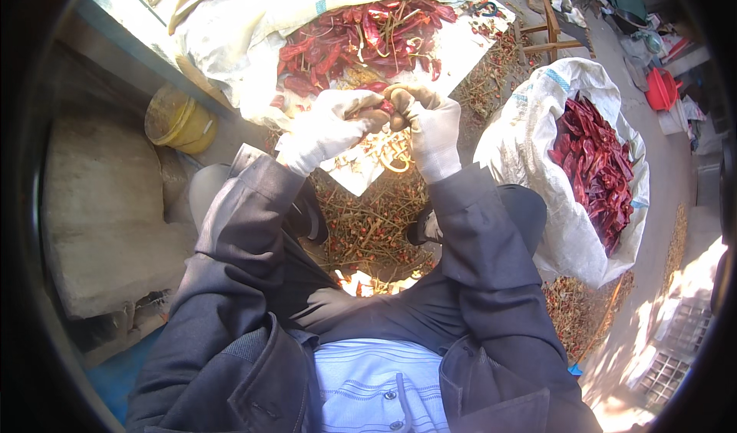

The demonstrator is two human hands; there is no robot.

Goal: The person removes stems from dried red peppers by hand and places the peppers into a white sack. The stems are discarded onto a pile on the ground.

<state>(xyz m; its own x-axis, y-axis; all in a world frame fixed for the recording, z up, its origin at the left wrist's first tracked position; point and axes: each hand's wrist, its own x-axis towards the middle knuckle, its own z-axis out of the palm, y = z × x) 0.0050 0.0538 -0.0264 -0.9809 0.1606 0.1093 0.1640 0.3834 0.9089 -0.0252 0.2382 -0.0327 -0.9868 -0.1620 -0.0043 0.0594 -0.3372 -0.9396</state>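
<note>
Both my hands wear white work gloves with stained fingertips and meet in front of me. My left hand (339, 123) grips a dried red chili pepper (384, 106) between thumb and fingers. Touching the same pepper from the right is my right hand (423, 119), its fingers curled in a pinch. Just beyond lies a heap of dried red chili peppers (368, 38) spilling from a white woven sack (230, 47) onto a pale sheet (469, 56). Pale stems and scraps lie on the sheet beneath my hands.
A white woven sack (518, 139) of dried chilies (596, 168) stands open at my right. Discarded stems (368, 220) cover ground between my feet. At left are a yellow bucket (181, 123) and a concrete slab (103, 202). A wooden frame (550, 27) and red plastic scoop (662, 89) lie farther right.
</note>
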